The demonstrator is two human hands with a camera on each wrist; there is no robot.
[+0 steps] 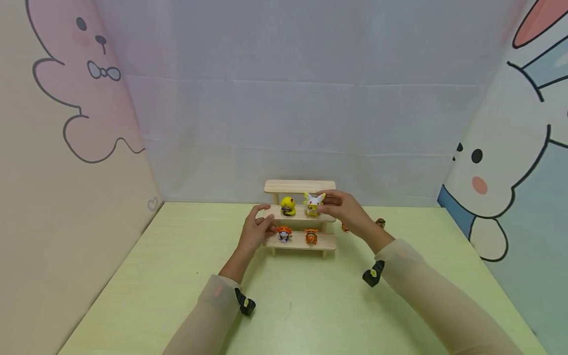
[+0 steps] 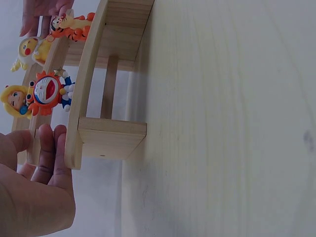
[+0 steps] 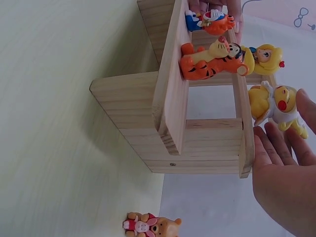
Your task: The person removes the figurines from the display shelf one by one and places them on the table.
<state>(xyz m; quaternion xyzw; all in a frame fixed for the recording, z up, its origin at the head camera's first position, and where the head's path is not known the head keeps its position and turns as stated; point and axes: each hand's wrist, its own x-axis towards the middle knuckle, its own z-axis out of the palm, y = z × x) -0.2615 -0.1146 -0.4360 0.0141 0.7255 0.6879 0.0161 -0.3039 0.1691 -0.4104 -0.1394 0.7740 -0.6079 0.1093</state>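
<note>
A three-tier wooden display stand [image 1: 275, 187] holds small figurines. On its middle tier are a yellow-haired girl figurine [image 1: 288, 206] and a yellow figurine with a white eared hood [image 1: 313, 204]. My right hand [image 1: 343, 209] pinches the hooded one at its right side, thumb at its head in the right wrist view. An orange-hooded cat figurine [image 2: 48, 94] and a tiger figurine [image 3: 212, 61] stand on the lowest tier. With thumb and fingers, my left hand [image 1: 256, 229] grips the left end of the middle tier, close beside the orange-hooded figurine.
Right of the stand, partly behind my right forearm, a bear figurine with a small pink companion [image 3: 150, 226] is on the pale table [image 1: 186, 246]. Another small brown figurine [image 1: 380, 223] stands farther right. A white cloth backdrop [image 1: 288, 98] hangs behind the stand.
</note>
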